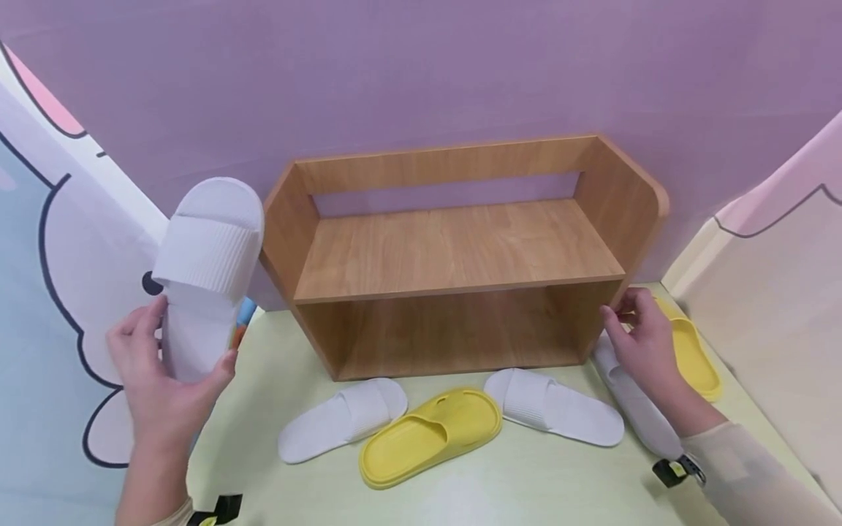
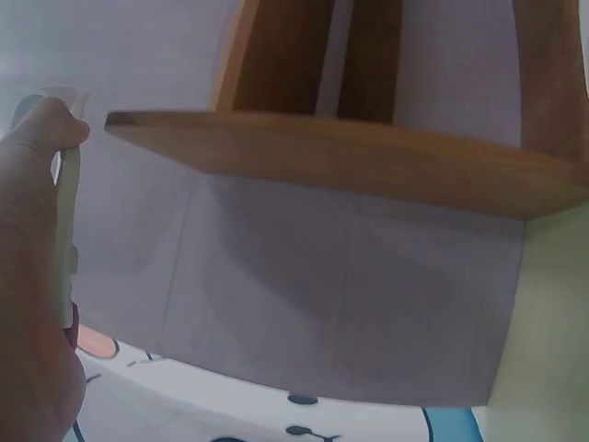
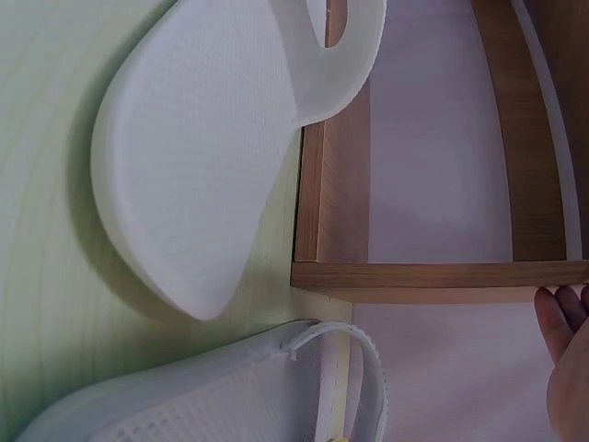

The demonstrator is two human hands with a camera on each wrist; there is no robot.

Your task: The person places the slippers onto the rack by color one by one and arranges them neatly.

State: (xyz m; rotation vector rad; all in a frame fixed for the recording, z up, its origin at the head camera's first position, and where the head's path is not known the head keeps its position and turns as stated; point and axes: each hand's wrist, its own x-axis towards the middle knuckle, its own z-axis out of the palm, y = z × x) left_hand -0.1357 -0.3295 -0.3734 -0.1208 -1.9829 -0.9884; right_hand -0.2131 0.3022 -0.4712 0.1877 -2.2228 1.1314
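My left hand point(image 1: 161, 380) grips a white slipper point(image 1: 210, 252) by its heel end, thumb on one edge and fingers on the other. It is raised left of the wooden shelf point(image 1: 460, 252), strap upward. In the left wrist view the slipper point(image 2: 64, 239) appears edge-on beside the hand point(image 2: 32, 276). My right hand point(image 1: 645, 343) is at the shelf's right side panel. In the right wrist view its fingertips point(image 3: 549, 308) touch that panel's outer side point(image 3: 442, 274); a white slipper point(image 3: 198, 157) is in front and another point(image 3: 212, 396) stands below.
In front of the shelf lie a white slipper point(image 1: 342, 420), a yellow slipper point(image 1: 427, 438) and another white slipper point(image 1: 559, 405). Beneath my right forearm is a white slipper point(image 1: 641, 409), beside a yellow one point(image 1: 693, 358). A purple wall point(image 1: 421, 73) stands behind.
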